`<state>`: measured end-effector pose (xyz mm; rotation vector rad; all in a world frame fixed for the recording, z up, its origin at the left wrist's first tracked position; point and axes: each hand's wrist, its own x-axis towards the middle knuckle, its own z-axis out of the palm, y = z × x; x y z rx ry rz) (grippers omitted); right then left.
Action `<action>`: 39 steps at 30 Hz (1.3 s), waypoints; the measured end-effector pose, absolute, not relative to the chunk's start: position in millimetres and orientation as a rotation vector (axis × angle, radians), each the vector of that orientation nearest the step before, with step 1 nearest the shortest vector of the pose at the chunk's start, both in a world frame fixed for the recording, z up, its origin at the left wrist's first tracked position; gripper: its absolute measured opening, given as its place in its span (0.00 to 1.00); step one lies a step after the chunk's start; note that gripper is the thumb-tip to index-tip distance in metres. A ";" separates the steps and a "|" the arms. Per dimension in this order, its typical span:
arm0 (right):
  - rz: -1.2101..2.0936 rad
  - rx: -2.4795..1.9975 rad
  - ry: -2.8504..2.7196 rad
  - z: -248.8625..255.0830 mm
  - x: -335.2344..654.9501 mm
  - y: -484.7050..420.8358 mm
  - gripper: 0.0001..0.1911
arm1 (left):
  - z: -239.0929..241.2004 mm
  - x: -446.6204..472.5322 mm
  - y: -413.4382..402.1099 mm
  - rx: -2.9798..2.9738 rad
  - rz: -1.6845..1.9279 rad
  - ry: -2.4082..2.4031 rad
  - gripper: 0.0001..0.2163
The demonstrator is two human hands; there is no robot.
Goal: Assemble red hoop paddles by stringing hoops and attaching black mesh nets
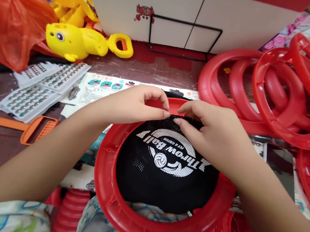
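Note:
A large red plastic ring (pixel 106 170) lies tilted at the table's front edge, its near side over my lap. Black mesh fabric (pixel 134 183) with white "Throw Ball" print, upside down to me, spans its opening. At the ring's far side, my left hand (pixel 136 106) is closed, thumb and fingers pinching at the fabric's far edge. Just right of it, my right hand (pixel 210 127) pinches the same edge, its thumb on the mesh. The two sets of fingertips are close together against the red rim. The exact grip under the fingers is partly hidden.
More red rings (pixel 256 129) pile up at the right. Yellow duck-shaped toys (pixel 76 41), an orange plastic bag (pixel 13 17), trays of small round cells (pixel 28 101) and an orange handled piece (pixel 32 128) lie left. A black wire frame (pixel 187 21) stands at the back.

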<state>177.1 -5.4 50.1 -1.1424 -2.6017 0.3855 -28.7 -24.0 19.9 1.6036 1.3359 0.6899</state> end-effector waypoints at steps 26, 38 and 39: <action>-0.189 -0.698 -2.735 21.5 187.2 -9.9 0.20 | 21.2 -21.6 -45.5 1.587 0.790 1.587 0.08; -0.155 -0.582 -2.714 25.5 191.6 -12.1 0.13 | 23.3 -15.6 -48.5 1.671 0.786 1.691 0.05; -0.099 -0.593 -2.702 28.6 193.3 -13.2 0.12 | 22.8 -15.9 -48.7 1.686 0.802 1.672 0.04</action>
